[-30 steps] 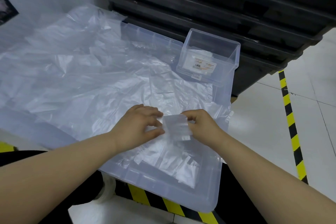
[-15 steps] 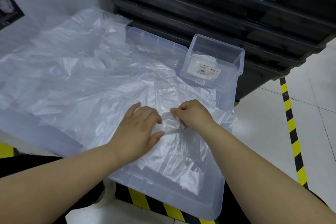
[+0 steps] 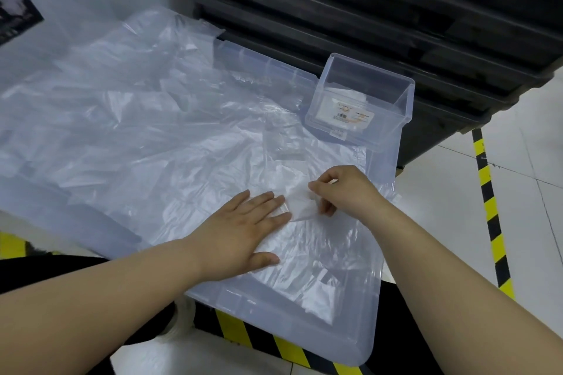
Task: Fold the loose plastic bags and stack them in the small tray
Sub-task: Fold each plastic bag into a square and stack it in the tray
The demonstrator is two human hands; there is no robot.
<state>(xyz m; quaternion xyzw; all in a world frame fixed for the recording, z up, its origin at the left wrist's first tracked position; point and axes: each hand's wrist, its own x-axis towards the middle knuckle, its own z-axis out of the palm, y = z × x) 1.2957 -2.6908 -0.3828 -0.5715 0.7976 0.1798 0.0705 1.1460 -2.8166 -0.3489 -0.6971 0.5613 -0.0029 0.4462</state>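
Honestly, not much here you can actually read. The small tray [image 3: 408,94] has a white label [image 3: 350,114] on its bottom with a barcode, an orange curved logo and a few lines of tiny print, all too small to make out. There's also a little sticker [image 3: 337,133] on the tray's front lip, same story, just a blur. The dark picture [image 3: 15,6] on the wall at far left shows no legible words. The floor tape [image 3: 487,201] is plain yellow-and-black stripes, no lettering.
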